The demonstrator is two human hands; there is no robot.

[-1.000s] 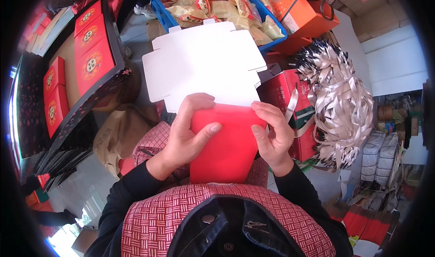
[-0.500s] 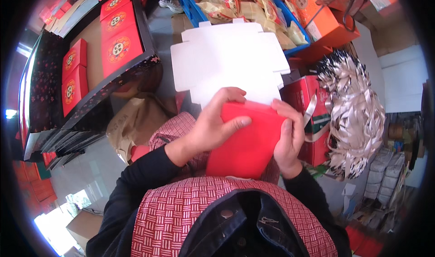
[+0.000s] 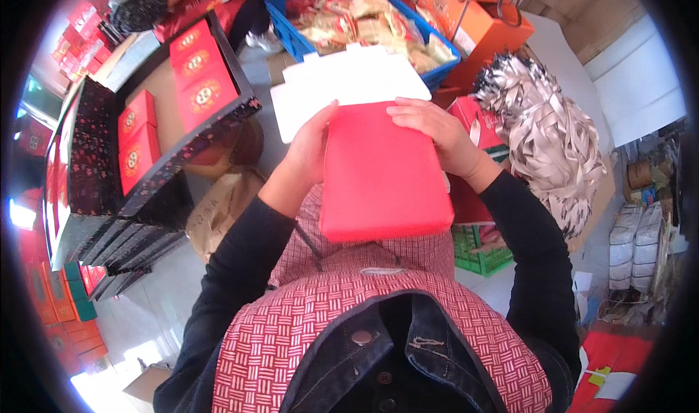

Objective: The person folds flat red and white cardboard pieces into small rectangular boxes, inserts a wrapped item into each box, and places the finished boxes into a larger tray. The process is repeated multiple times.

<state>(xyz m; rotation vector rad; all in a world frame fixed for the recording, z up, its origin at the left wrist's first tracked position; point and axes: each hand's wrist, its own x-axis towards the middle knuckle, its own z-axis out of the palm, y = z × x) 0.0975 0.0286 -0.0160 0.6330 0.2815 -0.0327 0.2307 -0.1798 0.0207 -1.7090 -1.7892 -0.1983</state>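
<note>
Change: half a second back the red carton panel [image 3: 382, 173] sat small and tilted under your palms — now it lies broad and flat-faced toward you, with the white die-cut flaps [image 3: 349, 85] poking out past its far edge at 12 o'clock.
Meaning: judging by that, the fold looks settled and the flaps are not yet tucked in.
Left hand [image 3: 309, 151]: at 9 o'clock of the panel, fingers pressed together along its left edge, thumb hidden behind it.
Right hand [image 3: 437, 133]: at 1 o'clock, fingers spread over the top right corner, pressing down.
Carton place: held over your lap, above the checked apron [image 3: 378, 318].
Surface: no table under it — a black patterned tray [image 3: 95, 158] of red boxes stands at 9 o'clock.
Room: blue crate [image 3: 295, 38] of packets at 12, shredded paper filler [image 3: 546, 136] at 3.
</note>
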